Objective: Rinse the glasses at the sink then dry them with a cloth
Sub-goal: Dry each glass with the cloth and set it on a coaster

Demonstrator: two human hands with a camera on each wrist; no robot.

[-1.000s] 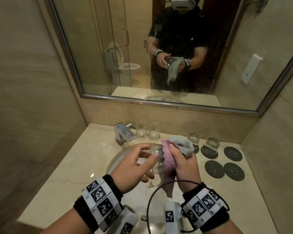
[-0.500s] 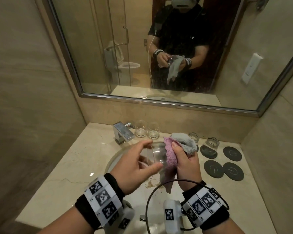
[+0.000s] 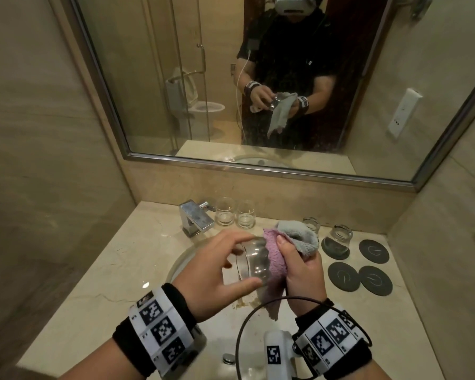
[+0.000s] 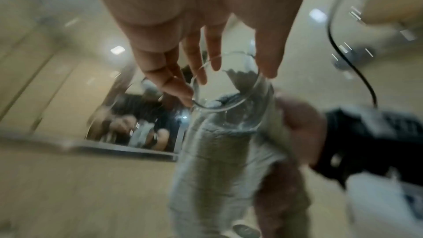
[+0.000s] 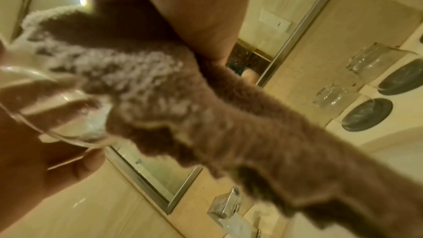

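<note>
— Left hand (image 3: 203, 272) first: what did we have it doing?
— We had its fingertips and thumb curled around a clear glass (image 3: 254, 260), holding it on its side at the centre of the head frame, above the sink (image 3: 181, 259). In the left wrist picture the glass's open rim (image 4: 225, 82) faced that camera, with our fingers (image 4: 169, 79) spread along its edge.
— And our right hand (image 3: 303, 267)?
— We had it clenched on a cloth (image 3: 285, 242), pink on one face and grey on the other, pressed against the far end of the glass. We could see cloth through the glass wall in the left wrist picture, though whether it sat inside or only behind we could not tell. A tail of cloth (image 5: 263, 133) hung down across the right wrist frame.
— Where were the other glasses?
— Two stood upright (image 3: 225, 212) just right of the faucet (image 3: 196, 217), in the upper middle of the counter (image 3: 99, 283). Two more stood upside down to the right: one (image 3: 340, 238) on a dark round coaster (image 3: 335, 249), the other (image 3: 311, 224) partly hidden behind the cloth. Three further coasters (image 3: 373, 250) lay near the right edge.
— And above all that?
— The mirror (image 3: 176, 105) filled the top of the frame and showed us holding glass and cloth.
</note>
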